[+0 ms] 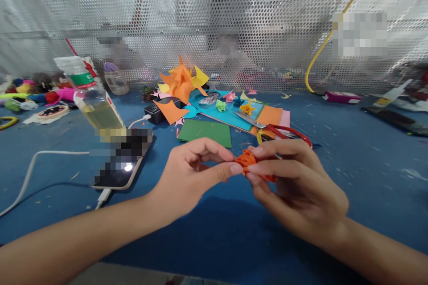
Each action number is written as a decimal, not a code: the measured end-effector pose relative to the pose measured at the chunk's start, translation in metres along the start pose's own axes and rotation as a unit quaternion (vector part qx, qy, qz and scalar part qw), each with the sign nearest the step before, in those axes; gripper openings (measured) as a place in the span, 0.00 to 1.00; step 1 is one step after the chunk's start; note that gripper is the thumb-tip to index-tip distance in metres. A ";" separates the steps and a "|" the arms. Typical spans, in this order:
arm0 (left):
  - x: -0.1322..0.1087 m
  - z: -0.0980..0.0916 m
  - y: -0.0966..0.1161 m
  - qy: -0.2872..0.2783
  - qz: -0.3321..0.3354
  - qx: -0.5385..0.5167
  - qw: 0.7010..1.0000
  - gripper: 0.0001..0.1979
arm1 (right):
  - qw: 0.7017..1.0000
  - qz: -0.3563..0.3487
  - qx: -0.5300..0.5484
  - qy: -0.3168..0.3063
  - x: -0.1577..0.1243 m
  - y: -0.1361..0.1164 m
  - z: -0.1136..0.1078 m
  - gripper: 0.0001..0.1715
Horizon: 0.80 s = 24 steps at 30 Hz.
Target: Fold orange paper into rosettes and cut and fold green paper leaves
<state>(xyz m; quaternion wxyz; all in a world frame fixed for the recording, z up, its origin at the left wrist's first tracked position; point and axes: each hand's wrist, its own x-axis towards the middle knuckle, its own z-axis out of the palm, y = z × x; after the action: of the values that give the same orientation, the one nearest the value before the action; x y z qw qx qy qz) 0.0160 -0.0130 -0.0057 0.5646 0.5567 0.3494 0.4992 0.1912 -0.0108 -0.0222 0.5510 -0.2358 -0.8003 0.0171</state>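
A small crumpled orange paper piece (245, 159) is held between both my hands above the blue table (351, 156). My left hand (190, 173) pinches its left side with thumb and fingertips. My right hand (294, 182) wraps its fingers round the right side of the same piece. Behind them lie a green paper sheet (204, 132) and scissors (267, 128) with red and yellow handles.
A phone (118, 160) on a white cable lies at left, next to a tilted plastic drink bottle (92, 98). Folded orange and yellow paper shapes (182, 82) and coloured sheets sit at the back centre. A perforated metal screen (214, 18) closes the far side.
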 end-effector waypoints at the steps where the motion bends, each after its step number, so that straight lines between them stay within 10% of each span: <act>1: 0.000 0.000 0.000 0.003 0.008 0.011 1.000 0.07 | 1.000 -0.001 -0.002 -0.003 0.000 0.000 0.000 0.17; 14: -0.008 -0.001 -0.002 -0.004 0.128 0.104 0.986 0.04 | 0.999 -0.026 -0.046 -0.009 0.002 0.000 -0.002 0.18; 24: -0.014 0.003 0.009 -0.117 0.377 0.213 0.894 0.13 | 0.980 -0.154 -0.091 -0.082 -0.007 -0.003 -0.030 0.15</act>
<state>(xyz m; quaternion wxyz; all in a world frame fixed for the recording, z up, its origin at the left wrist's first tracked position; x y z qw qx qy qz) 0.0134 -0.0286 0.0016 0.2389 0.8082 0.1428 0.5190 0.2186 -0.0233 -0.0153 0.4555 -0.1565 -0.8679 -0.1214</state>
